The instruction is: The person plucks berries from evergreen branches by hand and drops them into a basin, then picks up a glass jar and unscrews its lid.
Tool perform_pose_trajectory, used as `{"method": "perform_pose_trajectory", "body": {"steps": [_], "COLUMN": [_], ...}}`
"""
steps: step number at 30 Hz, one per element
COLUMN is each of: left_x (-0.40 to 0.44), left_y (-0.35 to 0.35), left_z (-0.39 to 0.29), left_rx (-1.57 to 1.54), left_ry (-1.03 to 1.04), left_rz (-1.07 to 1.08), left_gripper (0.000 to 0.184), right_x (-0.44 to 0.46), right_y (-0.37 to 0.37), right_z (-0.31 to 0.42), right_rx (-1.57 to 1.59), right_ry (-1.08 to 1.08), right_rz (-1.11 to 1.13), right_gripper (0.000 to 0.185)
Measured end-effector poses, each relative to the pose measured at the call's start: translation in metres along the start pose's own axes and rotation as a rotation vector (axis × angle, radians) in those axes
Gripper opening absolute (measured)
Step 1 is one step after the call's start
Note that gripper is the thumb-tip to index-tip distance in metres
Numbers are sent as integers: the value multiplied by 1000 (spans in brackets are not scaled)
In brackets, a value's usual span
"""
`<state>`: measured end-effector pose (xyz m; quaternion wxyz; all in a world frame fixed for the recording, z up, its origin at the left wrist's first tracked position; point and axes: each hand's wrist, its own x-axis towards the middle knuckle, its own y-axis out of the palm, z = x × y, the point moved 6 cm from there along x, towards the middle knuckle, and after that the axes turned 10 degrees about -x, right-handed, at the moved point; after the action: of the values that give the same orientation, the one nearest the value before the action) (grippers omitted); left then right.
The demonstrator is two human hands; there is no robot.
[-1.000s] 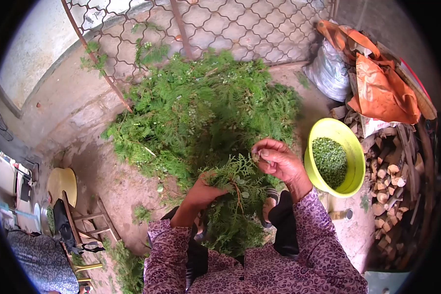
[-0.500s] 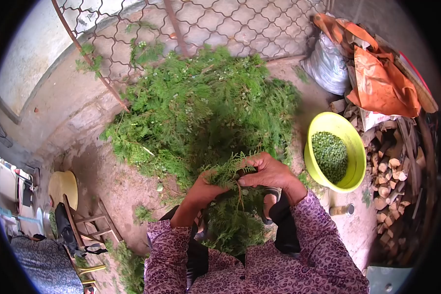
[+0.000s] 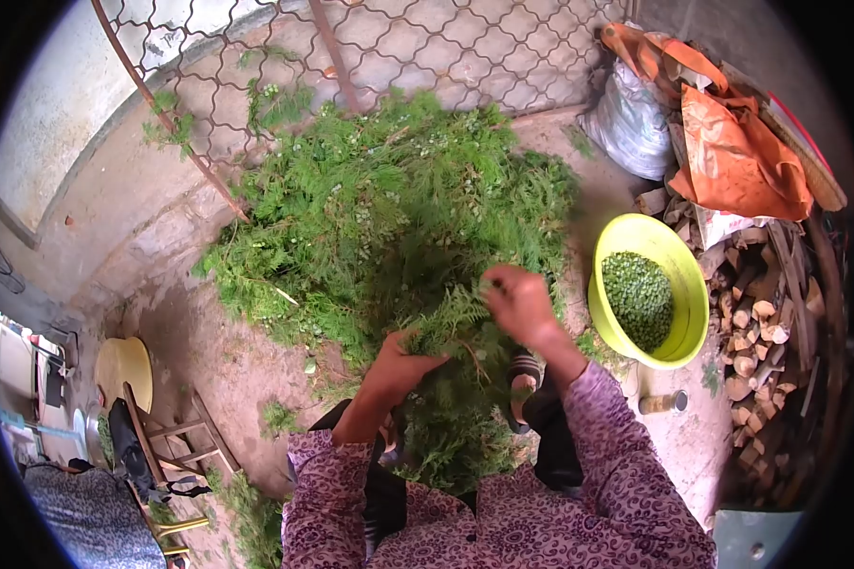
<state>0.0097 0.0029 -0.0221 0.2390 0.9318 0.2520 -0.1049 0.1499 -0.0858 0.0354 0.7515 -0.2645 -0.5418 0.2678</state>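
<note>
The largest thing is the heap of green branches on the ground ahead of the feet; as a mass it should be springy and tangled, best lifted by the woody ends. To the right stands a yellow bowl, probably light and a little flexible, with its rim the natural hold.

Next comes the leafy sprig, held above the greenery between the knees. It looks light, soft at the feathery tips and stiffer along its brown stem, the surest place to grip. The left hand has its fingers closed on the sprig's left side. The right hand is curled just beside it, blurred; I cannot tell how tightly its fingers meet or whether they hold anything.

Smallest are the green berries in the bowl, likely firm and apt to roll, suited to a fingertip pinch.
</note>
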Motion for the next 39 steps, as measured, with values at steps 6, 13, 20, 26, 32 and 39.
{"method": "perform_pose_trajectory", "body": {"steps": [6, 13, 20, 26, 32, 39], "left_x": [-4, 3, 8, 9, 7, -7], "left_y": [-11, -21, -24, -25, -21, -27], "left_z": [2, 3, 4, 7, 10, -5], "left_rx": [-139, -234, -238, -242, -157, -339], "left_ry": [-17, 33, 63, 81, 94, 118], "left_rz": [-72, -125, -117, -109, -88, -100], "left_gripper": [27, 25, 25, 22, 21, 26], "right_x": [-13, -10, -19, -6, -2, -56], "right_y": [14, 23, 43, 23, -2, -110], "right_z": [-34, -16, 14, 17, -19, -160], "right_rx": [1834, 1518, 948, 447, -188, -760], "right_ry": [929, 911, 553, 187, 202, 699], "right_rz": [317, 482, 576, 281, 99, -328], "right_gripper": [12, 11, 19, 17, 12, 66]}}
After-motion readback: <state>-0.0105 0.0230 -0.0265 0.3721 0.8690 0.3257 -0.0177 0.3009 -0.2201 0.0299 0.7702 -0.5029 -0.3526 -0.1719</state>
